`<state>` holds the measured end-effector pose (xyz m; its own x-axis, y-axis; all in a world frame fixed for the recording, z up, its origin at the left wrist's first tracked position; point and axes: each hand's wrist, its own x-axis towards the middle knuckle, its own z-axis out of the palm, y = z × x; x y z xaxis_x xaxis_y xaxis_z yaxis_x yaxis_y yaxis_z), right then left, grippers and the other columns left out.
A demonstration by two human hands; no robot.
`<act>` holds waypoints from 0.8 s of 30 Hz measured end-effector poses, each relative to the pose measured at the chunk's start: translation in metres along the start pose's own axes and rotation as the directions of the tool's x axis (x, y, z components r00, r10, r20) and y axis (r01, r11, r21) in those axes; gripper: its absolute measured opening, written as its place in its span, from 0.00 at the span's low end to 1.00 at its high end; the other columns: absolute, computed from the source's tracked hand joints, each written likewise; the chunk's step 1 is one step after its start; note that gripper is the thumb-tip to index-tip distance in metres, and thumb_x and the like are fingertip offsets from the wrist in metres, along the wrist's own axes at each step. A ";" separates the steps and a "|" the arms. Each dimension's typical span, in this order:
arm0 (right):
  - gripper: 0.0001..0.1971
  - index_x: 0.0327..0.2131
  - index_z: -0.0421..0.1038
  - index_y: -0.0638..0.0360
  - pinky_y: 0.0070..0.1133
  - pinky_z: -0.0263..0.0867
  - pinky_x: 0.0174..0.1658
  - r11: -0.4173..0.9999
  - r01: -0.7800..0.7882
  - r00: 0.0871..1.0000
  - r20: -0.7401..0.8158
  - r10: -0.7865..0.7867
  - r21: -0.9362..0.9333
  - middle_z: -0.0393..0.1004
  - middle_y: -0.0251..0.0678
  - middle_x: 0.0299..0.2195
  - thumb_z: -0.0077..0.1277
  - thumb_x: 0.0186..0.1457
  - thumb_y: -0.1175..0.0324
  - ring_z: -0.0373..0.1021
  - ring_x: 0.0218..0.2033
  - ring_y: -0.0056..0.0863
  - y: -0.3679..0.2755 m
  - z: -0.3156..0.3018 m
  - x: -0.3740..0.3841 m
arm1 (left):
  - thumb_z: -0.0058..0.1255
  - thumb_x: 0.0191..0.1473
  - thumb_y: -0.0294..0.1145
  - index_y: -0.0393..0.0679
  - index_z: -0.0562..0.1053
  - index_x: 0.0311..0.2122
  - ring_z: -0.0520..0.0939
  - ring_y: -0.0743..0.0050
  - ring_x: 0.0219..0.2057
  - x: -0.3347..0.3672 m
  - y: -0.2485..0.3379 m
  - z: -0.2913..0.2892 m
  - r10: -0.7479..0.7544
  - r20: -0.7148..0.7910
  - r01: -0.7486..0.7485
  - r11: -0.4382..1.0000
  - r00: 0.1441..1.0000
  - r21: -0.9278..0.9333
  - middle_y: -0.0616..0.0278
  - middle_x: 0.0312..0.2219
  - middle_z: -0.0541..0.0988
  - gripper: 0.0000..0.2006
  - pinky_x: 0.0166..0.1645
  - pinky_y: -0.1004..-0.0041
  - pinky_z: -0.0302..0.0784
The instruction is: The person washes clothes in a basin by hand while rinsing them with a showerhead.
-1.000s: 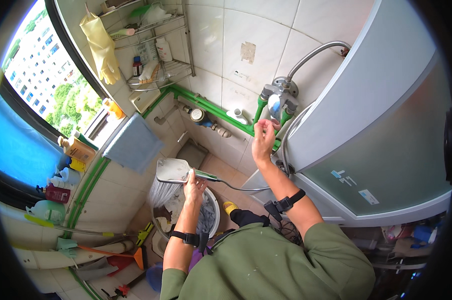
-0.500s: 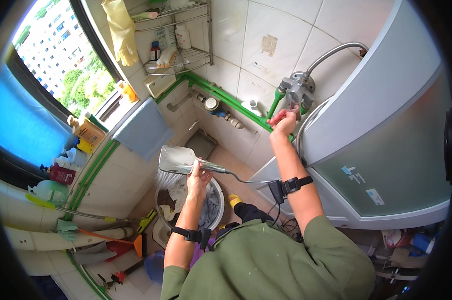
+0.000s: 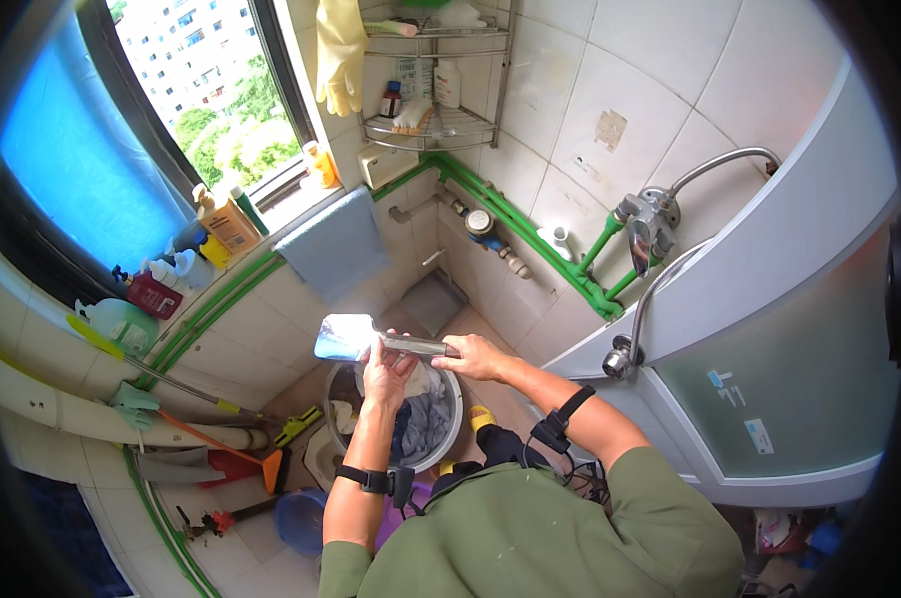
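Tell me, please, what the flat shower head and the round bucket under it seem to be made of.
The flat rectangular chrome shower head, held by the left hand and right hand, looks like polished metal or chrome-plated plastic: it shines like a mirror. The round pale bucket seems to be matte plastic, with a thin smooth rim.
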<state>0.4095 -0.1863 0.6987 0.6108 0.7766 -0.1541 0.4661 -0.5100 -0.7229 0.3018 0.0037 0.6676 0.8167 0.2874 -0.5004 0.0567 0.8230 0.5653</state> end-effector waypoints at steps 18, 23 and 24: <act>0.30 0.24 0.71 0.67 0.40 0.67 0.31 0.977 -0.211 0.606 -0.781 0.152 0.027 0.75 0.54 0.22 0.51 0.57 0.42 0.74 0.26 0.53 0.049 -0.163 0.045 | 0.46 0.62 0.50 0.47 0.62 0.64 0.77 0.60 0.53 -0.099 -0.005 -0.201 -0.085 -0.296 0.186 0.925 0.951 0.332 0.55 0.55 0.75 0.30 0.57 0.57 0.68; 0.28 0.26 0.73 0.65 0.42 0.68 0.33 0.963 -0.267 0.599 -0.789 0.138 -0.034 0.76 0.54 0.25 0.52 0.56 0.43 0.74 0.30 0.55 0.058 -0.182 0.064 | 0.45 0.62 0.48 0.46 0.61 0.64 0.75 0.53 0.55 -0.167 -0.050 -0.285 -0.129 -0.459 0.240 0.951 0.879 0.193 0.52 0.57 0.73 0.29 0.56 0.51 0.69; 0.28 0.27 0.74 0.65 0.42 0.68 0.34 0.960 -0.280 0.596 -0.789 0.151 -0.028 0.76 0.54 0.25 0.52 0.56 0.43 0.74 0.30 0.56 0.061 -0.184 0.070 | 0.45 0.62 0.47 0.46 0.61 0.64 0.74 0.52 0.56 -0.181 -0.057 -0.292 -0.135 -0.496 0.246 0.955 0.858 0.166 0.51 0.57 0.72 0.28 0.57 0.50 0.69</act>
<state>0.5985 -0.2316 0.7676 0.9391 0.0944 0.3305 0.2945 -0.7170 -0.6319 -0.0167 0.0480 0.5340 0.4077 0.3790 -0.8307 0.3501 0.7753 0.5256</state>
